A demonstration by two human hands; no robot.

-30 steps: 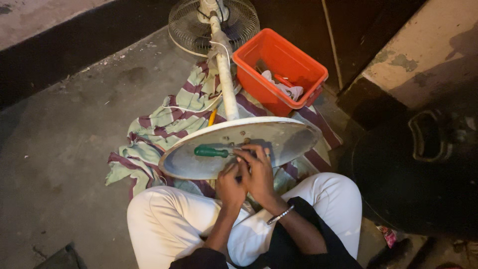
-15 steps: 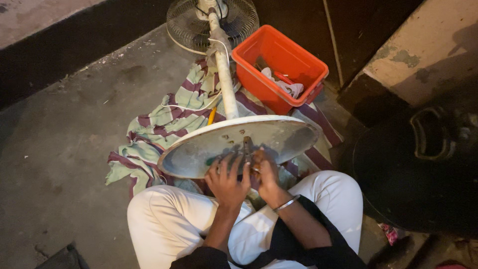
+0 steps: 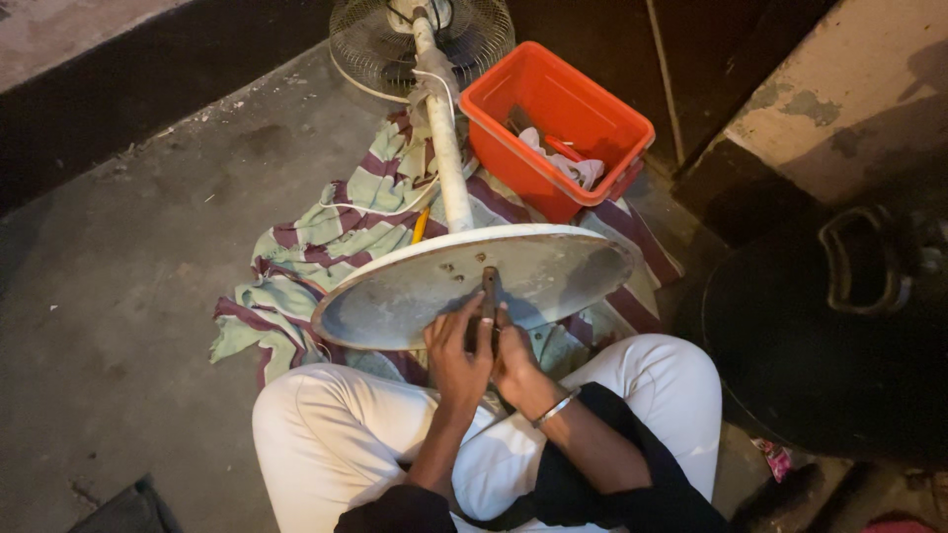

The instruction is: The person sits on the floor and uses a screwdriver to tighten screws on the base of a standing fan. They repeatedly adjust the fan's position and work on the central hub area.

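A pedestal fan lies on its side with its round pale base [image 3: 395, 296] tilted up toward me. Its white pole [image 3: 446, 158] runs back to the wire-grille head [image 3: 370, 44]. A dark, narrow tool [image 3: 489, 284] stands upright against the middle of the base's underside, close to a few small holes. My left hand [image 3: 454, 353] and my right hand [image 3: 515, 357] are closed together around the tool's lower end, just above my white-trousered lap. A metal bangle circles my right wrist.
A striped green and maroon cloth [image 3: 316, 232] is spread under the fan on the concrete floor. A red plastic bin [image 3: 583, 104] with rags stands behind the base. A yellow stick-like item [image 3: 421, 225] rests on the cloth. A big black container [image 3: 839, 345] sits at right.
The green-handled tool lying on the base a second ago is gone from view. Both hands have gathered at the base's middle and now hold a dark tool upright against it.
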